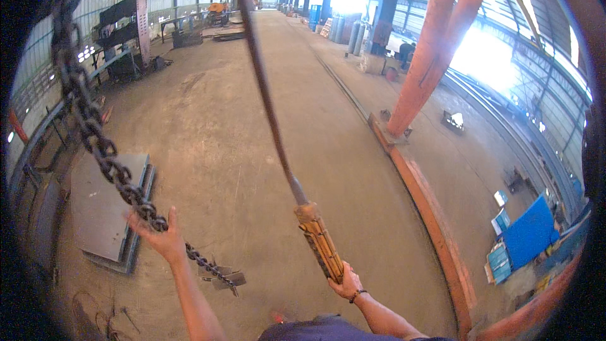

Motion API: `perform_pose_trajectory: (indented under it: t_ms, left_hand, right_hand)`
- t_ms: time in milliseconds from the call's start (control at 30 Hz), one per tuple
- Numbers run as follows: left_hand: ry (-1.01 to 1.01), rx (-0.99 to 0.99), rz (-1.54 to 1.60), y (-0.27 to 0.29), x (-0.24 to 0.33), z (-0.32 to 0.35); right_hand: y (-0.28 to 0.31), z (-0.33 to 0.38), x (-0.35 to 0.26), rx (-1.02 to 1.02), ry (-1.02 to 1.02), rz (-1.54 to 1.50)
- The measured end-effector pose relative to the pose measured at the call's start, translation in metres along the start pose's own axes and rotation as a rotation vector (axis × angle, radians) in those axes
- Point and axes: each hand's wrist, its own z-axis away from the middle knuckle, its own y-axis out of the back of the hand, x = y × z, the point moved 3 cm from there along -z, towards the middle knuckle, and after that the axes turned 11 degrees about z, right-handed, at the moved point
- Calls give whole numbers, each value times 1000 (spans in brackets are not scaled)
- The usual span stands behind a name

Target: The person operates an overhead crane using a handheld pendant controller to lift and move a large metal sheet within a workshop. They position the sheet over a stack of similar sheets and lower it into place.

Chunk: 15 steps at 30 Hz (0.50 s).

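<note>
A heavy dark chain [95, 129] hangs down on the left. My left hand [165, 240] is raised against its lower part, thumb and fingers spread apart; the chain crosses in front of the palm, and the fingers do not wrap round it. Beyond that hand the chain runs on to a thin tail above the floor. My right hand [347, 282] is closed round the bottom of a yellow hoist pendant control [320, 239], which tilts a little. From its top a thick dark cable [265, 82] leads upward out of view. The pendant's buttons cannot be made out.
Stacked grey steel plates [110, 208] lie left of the chain. Small metal pieces [224, 278] are on the floor near my feet. An orange beam [423, 215] with slanted legs [435, 44] stands at right, with a blue sheet [531, 230] beyond. Gas cylinders [355, 38] stand farther off.
</note>
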Motion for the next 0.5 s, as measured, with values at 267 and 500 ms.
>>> perform_pose_trajectory:
  t_ms: [267, 500]
  left_hand:
    - [50, -171, 305, -124, -35, -22]
    - [-49, -170, 205, -245, -65, -42]
  right_hand:
    - [2, -46, -11, -81, -190, 14]
    - [-44, -161, -23, -23, -114, 15]
